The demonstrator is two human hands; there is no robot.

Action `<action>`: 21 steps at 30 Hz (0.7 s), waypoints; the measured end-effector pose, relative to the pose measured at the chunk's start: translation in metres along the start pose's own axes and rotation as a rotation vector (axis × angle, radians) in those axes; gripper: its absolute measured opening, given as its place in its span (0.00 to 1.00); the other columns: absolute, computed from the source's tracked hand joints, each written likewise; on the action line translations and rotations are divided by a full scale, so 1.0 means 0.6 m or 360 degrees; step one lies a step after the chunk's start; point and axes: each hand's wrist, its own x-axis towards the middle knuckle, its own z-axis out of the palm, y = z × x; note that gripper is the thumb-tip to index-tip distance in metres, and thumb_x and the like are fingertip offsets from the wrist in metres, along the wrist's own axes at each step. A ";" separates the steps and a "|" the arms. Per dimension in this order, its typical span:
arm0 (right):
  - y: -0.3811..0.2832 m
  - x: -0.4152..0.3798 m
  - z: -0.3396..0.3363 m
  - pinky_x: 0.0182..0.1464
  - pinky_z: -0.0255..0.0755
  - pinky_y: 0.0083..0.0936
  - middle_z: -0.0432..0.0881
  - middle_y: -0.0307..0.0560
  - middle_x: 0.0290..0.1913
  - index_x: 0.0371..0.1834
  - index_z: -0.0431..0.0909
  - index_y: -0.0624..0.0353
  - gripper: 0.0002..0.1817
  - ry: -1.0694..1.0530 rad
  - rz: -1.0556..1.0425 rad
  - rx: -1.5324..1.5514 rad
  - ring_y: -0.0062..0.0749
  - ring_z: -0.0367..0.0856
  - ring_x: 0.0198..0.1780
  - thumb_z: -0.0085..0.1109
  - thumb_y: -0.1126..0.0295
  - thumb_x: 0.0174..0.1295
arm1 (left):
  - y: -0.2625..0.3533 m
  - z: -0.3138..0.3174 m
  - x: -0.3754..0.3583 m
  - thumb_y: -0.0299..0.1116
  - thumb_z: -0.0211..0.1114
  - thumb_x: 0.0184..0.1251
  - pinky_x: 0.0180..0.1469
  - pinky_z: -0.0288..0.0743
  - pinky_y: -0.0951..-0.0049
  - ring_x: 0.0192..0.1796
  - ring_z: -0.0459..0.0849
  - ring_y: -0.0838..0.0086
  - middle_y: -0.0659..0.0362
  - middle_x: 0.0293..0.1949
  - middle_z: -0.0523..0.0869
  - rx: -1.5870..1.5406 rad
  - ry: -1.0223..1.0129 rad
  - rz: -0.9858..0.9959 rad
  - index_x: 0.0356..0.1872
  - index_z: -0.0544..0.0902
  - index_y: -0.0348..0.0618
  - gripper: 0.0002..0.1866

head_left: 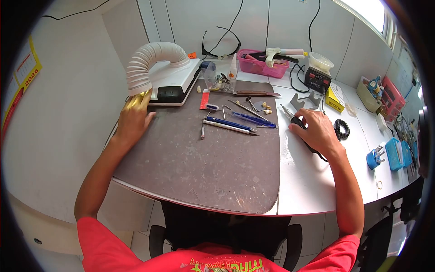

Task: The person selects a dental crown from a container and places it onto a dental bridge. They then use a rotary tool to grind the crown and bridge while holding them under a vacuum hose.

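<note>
Right hand (317,128) has thumb and fingers wrapped on the rotary tool (297,121), over the white table (303,186) just right of the mat (195,170), tip near the metal stand (306,100). Left hand (132,113) is up at the mouth of the hose (156,56), thumb apart; can't tell if the fingers grip. Main risk I see: coiled cord (342,129) sits close to the right wrist, so a quick pull could snag it. Swinging the tip left could scatter the little teeth (267,109) or roll the pens (231,125). Bumping the hose might shift it.
</note>
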 end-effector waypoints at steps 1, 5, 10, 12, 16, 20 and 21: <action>0.002 0.001 0.001 0.45 0.78 0.38 0.88 0.57 0.36 0.48 0.84 0.65 0.22 0.0023 -0.0007 -0.0008 0.45 0.86 0.37 0.70 0.57 0.60 | 0.021 -0.017 -0.008 0.32 0.75 0.57 0.58 0.78 0.58 0.55 0.83 0.55 0.51 0.56 0.84 -0.0002 -0.0005 0.0010 0.70 0.72 0.44 0.37; -0.015 -0.005 -0.014 0.44 0.77 0.39 0.87 0.56 0.33 0.44 0.86 0.66 0.22 -0.0037 0.0097 -0.0116 0.45 0.86 0.36 0.72 0.56 0.59 | 0.106 -0.067 0.003 0.29 0.72 0.61 0.48 0.79 0.61 0.44 0.85 0.59 0.55 0.41 0.86 -0.0148 -0.0245 0.0142 0.52 0.83 0.41 0.18; -0.009 -0.009 -0.005 0.44 0.77 0.39 0.86 0.56 0.31 0.40 0.86 0.66 0.20 0.0023 0.0029 -0.0102 0.48 0.86 0.36 0.72 0.57 0.58 | 0.117 0.002 0.161 0.19 0.65 0.57 0.51 0.79 0.60 0.46 0.85 0.56 0.51 0.39 0.85 -0.0170 -0.0214 0.0635 0.44 0.85 0.37 0.13; -0.001 -0.010 0.005 0.46 0.77 0.42 0.86 0.57 0.34 0.38 0.85 0.66 0.19 0.0091 -0.0027 -0.0092 0.51 0.85 0.39 0.71 0.58 0.58 | 0.113 0.046 0.212 0.17 0.64 0.55 0.51 0.79 0.59 0.46 0.86 0.55 0.50 0.39 0.86 -0.0128 -0.0254 0.0738 0.43 0.85 0.36 0.13; 0.003 -0.008 0.006 0.45 0.76 0.43 0.85 0.58 0.32 0.34 0.84 0.66 0.20 0.0063 0.0027 -0.0057 0.53 0.84 0.38 0.71 0.56 0.58 | 0.124 0.073 0.245 0.15 0.62 0.55 0.49 0.79 0.56 0.44 0.88 0.52 0.46 0.37 0.88 -0.0304 -0.0718 0.0721 0.40 0.85 0.35 0.12; 0.008 -0.006 0.014 0.44 0.77 0.42 0.84 0.57 0.32 0.32 0.83 0.66 0.21 0.0060 0.0034 -0.0080 0.52 0.84 0.37 0.72 0.55 0.58 | 0.130 0.077 0.253 0.19 0.59 0.61 0.49 0.79 0.55 0.44 0.87 0.52 0.45 0.36 0.87 -0.0183 -0.0808 0.0769 0.38 0.84 0.35 0.07; 0.006 -0.007 0.015 0.44 0.77 0.42 0.84 0.57 0.32 0.32 0.83 0.66 0.21 0.0051 0.0035 -0.0068 0.52 0.84 0.37 0.72 0.55 0.58 | 0.126 0.081 0.251 0.19 0.59 0.61 0.49 0.79 0.55 0.44 0.87 0.52 0.45 0.36 0.87 -0.0182 -0.0822 0.0771 0.38 0.84 0.35 0.07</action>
